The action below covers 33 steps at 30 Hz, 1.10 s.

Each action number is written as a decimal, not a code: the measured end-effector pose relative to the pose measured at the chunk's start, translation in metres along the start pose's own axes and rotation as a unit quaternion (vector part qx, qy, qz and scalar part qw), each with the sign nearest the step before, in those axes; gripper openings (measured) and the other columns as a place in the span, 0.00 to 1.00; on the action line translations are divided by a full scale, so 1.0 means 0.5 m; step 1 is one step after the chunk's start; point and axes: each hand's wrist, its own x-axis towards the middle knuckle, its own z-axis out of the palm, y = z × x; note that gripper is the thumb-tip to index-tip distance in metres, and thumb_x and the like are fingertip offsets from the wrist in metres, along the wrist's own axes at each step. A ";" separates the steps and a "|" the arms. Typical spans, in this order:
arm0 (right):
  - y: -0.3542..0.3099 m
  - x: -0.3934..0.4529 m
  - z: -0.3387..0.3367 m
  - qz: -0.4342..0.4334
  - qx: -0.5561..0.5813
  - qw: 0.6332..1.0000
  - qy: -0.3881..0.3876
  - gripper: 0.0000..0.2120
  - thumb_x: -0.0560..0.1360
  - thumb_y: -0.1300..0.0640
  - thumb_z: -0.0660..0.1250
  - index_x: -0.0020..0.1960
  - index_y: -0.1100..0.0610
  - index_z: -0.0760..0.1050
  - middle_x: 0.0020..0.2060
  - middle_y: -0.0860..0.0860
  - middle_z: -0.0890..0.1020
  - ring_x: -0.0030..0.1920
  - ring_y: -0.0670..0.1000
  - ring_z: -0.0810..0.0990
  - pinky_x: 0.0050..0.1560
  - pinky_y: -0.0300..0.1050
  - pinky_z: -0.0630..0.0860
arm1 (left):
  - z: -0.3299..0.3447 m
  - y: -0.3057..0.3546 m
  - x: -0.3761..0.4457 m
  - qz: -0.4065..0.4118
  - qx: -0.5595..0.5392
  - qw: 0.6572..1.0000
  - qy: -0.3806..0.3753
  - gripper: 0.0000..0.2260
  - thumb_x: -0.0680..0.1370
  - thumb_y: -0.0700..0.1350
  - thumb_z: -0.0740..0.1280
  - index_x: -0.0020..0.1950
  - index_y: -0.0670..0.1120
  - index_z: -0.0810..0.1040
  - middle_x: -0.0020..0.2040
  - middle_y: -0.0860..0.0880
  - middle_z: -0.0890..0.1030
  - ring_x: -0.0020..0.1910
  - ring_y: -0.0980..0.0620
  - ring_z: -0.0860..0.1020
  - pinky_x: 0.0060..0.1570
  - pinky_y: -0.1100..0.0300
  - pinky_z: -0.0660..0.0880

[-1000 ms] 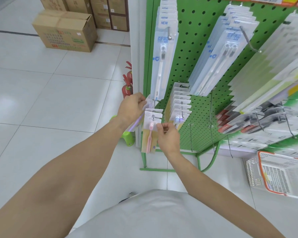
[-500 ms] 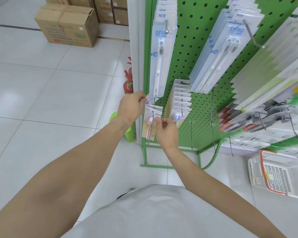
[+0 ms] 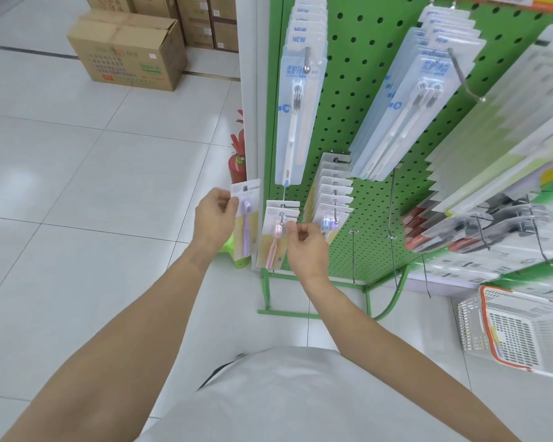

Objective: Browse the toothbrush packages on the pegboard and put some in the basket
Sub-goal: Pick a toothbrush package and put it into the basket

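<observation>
My left hand (image 3: 214, 218) holds a purple toothbrush package (image 3: 246, 224) by its top left edge, clear of the green pegboard (image 3: 364, 116) and left of it. My right hand (image 3: 305, 247) pinches the right edge of a pink toothbrush package (image 3: 274, 240) that still hangs on a low hook. Just to the right hangs a row of packages with blue and purple brushes (image 3: 331, 199). Tall white toothbrush packages (image 3: 296, 116) hang above. The white basket with an orange rim (image 3: 524, 330) sits on the floor at the lower right.
More packages (image 3: 492, 161) crowd the hooks on the right of the board, with a few bare hooks (image 3: 353, 250) low in the middle. A red fire extinguisher (image 3: 238, 161) stands behind the white post. Cardboard boxes (image 3: 128, 49) are stacked on the tiled floor at the back left.
My left hand has drawn the purple package off the hook and out to the left. My right hand stays pinched on the pink package.
</observation>
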 end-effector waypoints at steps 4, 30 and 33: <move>-0.010 -0.001 0.003 0.013 0.013 1.000 0.013 0.11 0.81 0.47 0.66 0.49 0.55 0.75 0.38 0.40 0.77 0.39 0.36 0.74 0.34 0.24 0.66 | -0.027 -0.056 -0.059 -0.064 -0.031 0.997 0.028 0.06 0.83 0.46 0.61 0.52 0.43 0.73 0.41 0.49 0.77 0.41 0.48 0.75 0.41 0.55 0.71; -0.028 -0.060 0.013 0.165 0.264 0.947 -0.079 0.04 0.80 0.60 0.67 0.48 0.59 0.79 0.43 0.53 0.85 0.45 0.54 0.85 0.46 0.47 0.82 | -0.055 0.019 -0.187 -0.192 -0.234 0.949 0.085 0.08 0.82 0.43 0.65 0.46 0.44 0.81 0.39 0.48 0.85 0.39 0.46 0.82 0.41 0.53 0.82; -0.042 -0.060 0.010 0.134 0.296 0.941 -0.092 0.05 0.77 0.62 0.71 0.52 0.57 0.79 0.45 0.51 0.86 0.48 0.52 0.85 0.48 0.45 0.82 | -0.053 0.027 -0.190 -0.193 -0.233 0.950 0.078 0.09 0.82 0.42 0.64 0.45 0.45 0.81 0.39 0.47 0.85 0.40 0.45 0.82 0.43 0.51 0.81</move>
